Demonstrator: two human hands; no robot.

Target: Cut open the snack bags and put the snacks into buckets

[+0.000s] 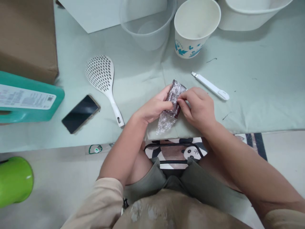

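Near the table's front edge, my left hand (158,106) is closed around a dark reddish-brown item in clear crinkled plastic wrap (172,95). Loose wrap hangs below my left thumb. From the right, my right hand (197,106) pinches the wrap between thumb and fingertips. What the wrapped item is, I cannot make out. A white utility knife (211,86) lies just beyond my right hand, its tip pointing to the upper left. Farther left rests a white slotted skimmer (102,76), handle toward me.
At the back stand a clear plastic tub (150,35), a paper cup with blue leaves (193,41) and a white container (245,20). To the left are a phone (81,114), a teal jug (53,101) and a brown box (28,38). A green bin (16,181) sits below the table.
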